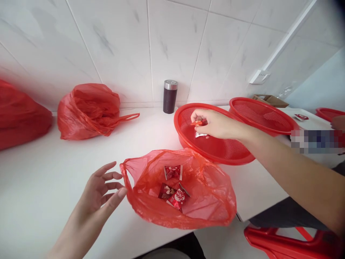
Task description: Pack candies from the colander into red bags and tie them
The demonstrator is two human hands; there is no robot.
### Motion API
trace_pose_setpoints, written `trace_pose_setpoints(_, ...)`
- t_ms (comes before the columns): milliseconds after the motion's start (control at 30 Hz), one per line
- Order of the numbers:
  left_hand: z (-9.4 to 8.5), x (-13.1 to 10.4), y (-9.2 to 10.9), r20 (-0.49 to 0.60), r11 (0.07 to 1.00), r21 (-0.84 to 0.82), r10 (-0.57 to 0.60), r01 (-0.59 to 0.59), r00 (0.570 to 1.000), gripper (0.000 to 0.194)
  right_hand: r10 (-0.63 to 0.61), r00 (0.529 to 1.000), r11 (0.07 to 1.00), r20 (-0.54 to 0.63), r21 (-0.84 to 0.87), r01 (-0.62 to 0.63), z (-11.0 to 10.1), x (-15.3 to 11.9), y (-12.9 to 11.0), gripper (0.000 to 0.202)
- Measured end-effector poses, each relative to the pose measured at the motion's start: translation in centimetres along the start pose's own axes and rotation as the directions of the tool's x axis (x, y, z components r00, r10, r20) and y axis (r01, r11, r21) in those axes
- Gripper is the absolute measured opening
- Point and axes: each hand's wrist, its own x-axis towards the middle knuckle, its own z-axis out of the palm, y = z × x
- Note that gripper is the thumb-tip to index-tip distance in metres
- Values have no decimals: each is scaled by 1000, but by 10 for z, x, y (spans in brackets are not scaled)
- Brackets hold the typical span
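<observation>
We've L hand (99, 194) spread beside the open bag (215, 205), R hand (211, 123) pinching a red pkt (197, 123) over the nearer basket (217, 147). Prob. mid-pick; next move calls for clearing its rim, firm grip.

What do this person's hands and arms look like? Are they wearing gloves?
No gloves! The left hand and right hand are bare, with slim fingers. The left forearm and right forearm are bare too: no sleeves, watch or bracelet shows. I see no rings either.
</observation>
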Motion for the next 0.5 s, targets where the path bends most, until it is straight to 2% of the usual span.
trace_pose_setpoints(67, 6, 5, 1, -14, 1000, 1, 6, -6, 1000, 57, -112, 993, 991, 27, 76, 110, 9, -22, -36, 16)
trace_pose_setpoints(100, 10, 8, 1, -18, 1000, 11, 16, -16, 1000, 56, -150, 983, 986, 103, 95, 140, 19, -32, -51, 17)
trace_pose_setpoints(200, 23, 14, -1, -16, 1000, 12, 24, -24, 1000, 49, -206, 951, 978, 231, 23, 207, 58, -51, -76, 20)
trace_pose_setpoints(267, 28, 15, -2, 4, 999, -53, 13, -13, 1000, 43, -193, 941, 974, 277, -62, 218, 78, -52, -73, 28)
trace_pose_setpoints(333, 26, 13, -3, 14, 989, -147, 14, -12, 1000, 39, -178, 937, 964, 302, -140, 228, 91, -49, -62, 29)
trace_pose_setpoints(400, 19, 10, -2, 23, 974, -226, 22, -16, 1000, 35, -174, 940, 944, 293, -221, 244, 99, -47, -49, 21)
trace_pose_setpoints(500, 7, 5, 2, 51, 936, -353, 3, 15, 999, 26, -144, 953, 929, 266, -296, 223, 112, -51, -35, 29)
